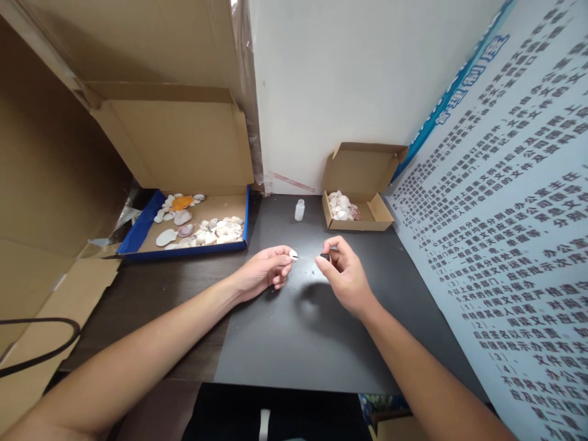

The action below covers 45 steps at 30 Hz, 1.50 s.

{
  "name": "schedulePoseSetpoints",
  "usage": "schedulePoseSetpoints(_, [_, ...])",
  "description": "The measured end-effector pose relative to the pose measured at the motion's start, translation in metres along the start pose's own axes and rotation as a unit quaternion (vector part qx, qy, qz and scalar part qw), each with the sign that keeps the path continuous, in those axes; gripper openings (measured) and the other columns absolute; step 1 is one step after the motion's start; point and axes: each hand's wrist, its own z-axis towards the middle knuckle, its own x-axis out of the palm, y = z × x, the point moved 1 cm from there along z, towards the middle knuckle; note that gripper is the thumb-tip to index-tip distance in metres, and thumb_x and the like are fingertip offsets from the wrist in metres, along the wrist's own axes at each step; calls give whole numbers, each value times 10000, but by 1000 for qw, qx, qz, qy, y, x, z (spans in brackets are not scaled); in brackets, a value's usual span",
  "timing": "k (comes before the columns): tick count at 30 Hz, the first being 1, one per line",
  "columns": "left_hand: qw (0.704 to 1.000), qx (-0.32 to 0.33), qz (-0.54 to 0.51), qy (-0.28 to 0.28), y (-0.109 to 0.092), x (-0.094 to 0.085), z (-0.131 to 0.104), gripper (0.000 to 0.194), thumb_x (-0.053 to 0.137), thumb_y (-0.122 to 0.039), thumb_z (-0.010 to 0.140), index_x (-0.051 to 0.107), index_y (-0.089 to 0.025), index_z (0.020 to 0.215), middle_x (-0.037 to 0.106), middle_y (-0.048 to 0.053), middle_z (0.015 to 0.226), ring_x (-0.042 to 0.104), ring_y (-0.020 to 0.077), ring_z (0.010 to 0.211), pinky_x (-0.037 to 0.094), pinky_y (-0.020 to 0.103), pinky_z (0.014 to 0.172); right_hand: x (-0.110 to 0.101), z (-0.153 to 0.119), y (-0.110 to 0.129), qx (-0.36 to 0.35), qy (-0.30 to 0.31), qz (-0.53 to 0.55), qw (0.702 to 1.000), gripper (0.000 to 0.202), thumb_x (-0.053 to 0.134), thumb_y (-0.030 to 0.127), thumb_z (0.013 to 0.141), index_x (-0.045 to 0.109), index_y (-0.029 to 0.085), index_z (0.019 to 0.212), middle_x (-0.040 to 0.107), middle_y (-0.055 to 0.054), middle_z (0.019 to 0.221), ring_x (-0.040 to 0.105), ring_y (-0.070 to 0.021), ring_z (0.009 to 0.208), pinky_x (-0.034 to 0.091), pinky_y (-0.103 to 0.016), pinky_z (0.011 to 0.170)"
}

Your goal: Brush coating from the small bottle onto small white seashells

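My left hand (266, 269) pinches a small white shell (293, 253) between thumb and fingertips, above the dark mat. Held in my right hand (344, 275) is a black bottle cap (325, 257). A thin, pale stem runs left from the cap toward the shell, and its dark tip (295, 257) is at the shell; whether it touches cannot be made out. Beyond both hands a small bottle (299, 210) with whitish contents stands upright, no cap on it. Tiny bits (313, 272) lie on the mat between my hands.
At left, an open blue-edged box (184, 251) holds many white shells and an orange one (182, 203). A smaller open cardboard box (361, 225) with shells (340, 206) stands at back right. A printed panel (514, 202) bounds the right side; a white wall (331, 92) rises behind.
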Motion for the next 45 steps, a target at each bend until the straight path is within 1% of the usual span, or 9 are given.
schedulePoseSetpoints(5, [1000,0,30,2,0,2,0,252,733,-323,782,576,-156,887,469,-72,533,332,43,432,292,174,438,-1,0,1,2,-32,-45,998,180,598,303,835,433,235,860,330,109,549,285,-94,476,244,-243,496])
schedulePoseSetpoints(9, [999,2,44,2,0,3,0,283,746,-356,777,565,-160,873,455,-77,535,314,43,441,284,181,446,-2,0,2,14,-12,17,1000,177,575,328,840,425,238,865,322,107,549,278,-96,468,227,-240,477])
schedulePoseSetpoints(13, [999,7,49,5,1,3,0,292,745,-372,780,571,-158,879,433,-82,531,306,43,445,275,185,450,-3,1,2,21,-38,-6,999,190,608,306,815,435,235,850,308,109,547,247,-89,467,206,-241,475])
schedulePoseSetpoints(17, [999,8,47,2,1,3,0,290,746,-366,778,562,-163,872,422,-85,529,299,43,444,267,185,450,-3,1,3,30,-1,49,998,187,580,331,830,418,241,859,306,108,547,245,-90,461,200,-240,466])
schedulePoseSetpoints(21, [999,10,51,2,0,3,0,287,744,-369,779,567,-162,868,415,-84,526,303,44,446,263,187,454,-2,0,4,17,-31,1,999,198,612,304,805,428,238,841,308,103,563,236,-87,471,202,-241,472])
schedulePoseSetpoints(28, [998,9,59,10,1,3,0,310,746,-396,775,562,-164,869,417,-85,525,296,46,449,260,187,455,-1,-1,2,4,-26,8,1000,184,599,308,820,432,236,855,328,98,580,263,-91,482,227,-241,482])
schedulePoseSetpoints(32, [998,7,59,10,1,3,0,313,746,-396,774,554,-169,873,412,-88,523,291,47,446,259,186,455,-1,0,2,20,9,33,999,184,583,325,828,423,240,861,328,100,564,272,-95,478,226,-241,480])
schedulePoseSetpoints(43, [998,11,67,11,1,4,0,322,748,-411,768,560,-169,865,405,-87,520,297,46,444,257,186,452,-1,0,2,8,-22,-11,1000,191,598,318,817,427,237,848,323,103,558,268,-91,472,224,-242,481])
schedulePoseSetpoints(45, [998,10,65,8,1,4,0,322,749,-410,767,558,-168,861,396,-90,516,294,46,446,256,184,453,-1,0,2,10,-4,9,1000,180,577,323,828,420,239,855,330,102,557,276,-94,472,232,-242,481])
